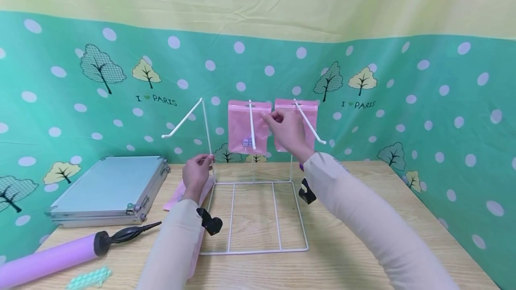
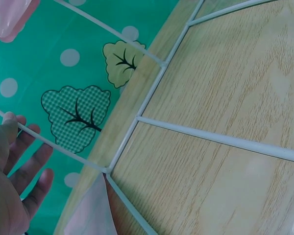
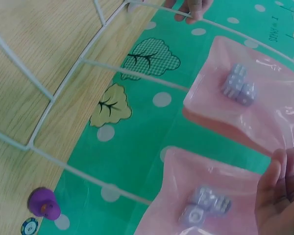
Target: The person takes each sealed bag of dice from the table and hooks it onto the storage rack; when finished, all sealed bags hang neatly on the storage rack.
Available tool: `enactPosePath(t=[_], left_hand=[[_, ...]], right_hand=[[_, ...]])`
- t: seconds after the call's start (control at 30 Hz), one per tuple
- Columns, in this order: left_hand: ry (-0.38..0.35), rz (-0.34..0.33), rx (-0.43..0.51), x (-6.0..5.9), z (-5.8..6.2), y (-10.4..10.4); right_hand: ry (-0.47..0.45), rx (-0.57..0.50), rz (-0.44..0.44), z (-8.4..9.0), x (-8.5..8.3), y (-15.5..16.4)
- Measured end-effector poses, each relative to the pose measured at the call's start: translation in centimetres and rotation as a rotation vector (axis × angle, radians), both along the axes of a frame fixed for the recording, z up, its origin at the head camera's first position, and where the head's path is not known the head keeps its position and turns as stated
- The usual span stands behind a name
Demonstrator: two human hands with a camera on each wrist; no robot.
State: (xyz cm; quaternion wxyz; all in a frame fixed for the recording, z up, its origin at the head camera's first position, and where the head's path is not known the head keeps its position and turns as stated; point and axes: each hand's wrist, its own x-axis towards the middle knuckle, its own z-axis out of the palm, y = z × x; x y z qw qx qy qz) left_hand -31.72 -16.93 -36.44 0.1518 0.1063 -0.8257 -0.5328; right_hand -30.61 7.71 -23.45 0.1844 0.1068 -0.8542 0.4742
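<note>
A person sat at a wooden table (image 1: 363, 218) facing a white wire display rack (image 1: 250, 187) with three hooks pointing toward them. The left hand (image 1: 196, 174) was curled around the rack's left upright post, steadying the frame. From that hand, the rack's flat base lay toward four o'clock.

The right hand (image 1: 287, 130) was raised between two pink zip bags (image 1: 247, 126), its fingertips pinching the top corner of the middle bag at about ten o'clock from the palm. Both bags hung from hooks; the wrist view showed small pale dice (image 3: 239, 87) inside each. The second bag (image 1: 296, 111) hung just behind the hand, at one o'clock. The left hook (image 1: 183, 120) was bare.

Judged from this, the bag's hole needed to slide fully back along the hook, so a light pinch near the top edge and a firm hold on the post would have kept the rack from tipping.

Elsewhere, a silver case (image 1: 109, 189) lay at nine o'clock from the rack, a purple hand pump (image 1: 60, 254) at eight o'clock, and more pink bags (image 1: 177, 196) lay under the left wrist.
</note>
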Motion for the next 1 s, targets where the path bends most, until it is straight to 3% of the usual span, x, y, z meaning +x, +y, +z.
enactPosePath(t=[0.1,0.2,0.47,0.67,0.83,1.0], left_hand=[[-0.006,-0.005,0.005,-0.1,0.0,0.0],[-0.016,-0.006,0.006,-0.1,0.0,-0.1],[-0.01,-0.01,0.005,-0.2,-0.1,-0.1],[0.001,-0.003,-0.006,-0.4,-0.2,-0.2],[0.022,0.012,-0.012,-0.3,-0.3,-0.1],[0.017,0.007,-0.006,-0.3,-0.4,-0.1]], right_hand=[[0.037,-0.064,0.12,-0.2,0.1,0.7],[0.046,-0.078,0.187,-0.2,0.5,1.2],[-0.073,-0.033,0.294,-0.4,2.2,2.3],[-0.077,0.032,0.382,-1.2,3.6,3.5],[-0.121,0.054,0.455,-2.3,4.7,4.9],[-0.163,0.087,0.471,-3.9,5.4,6.5]])
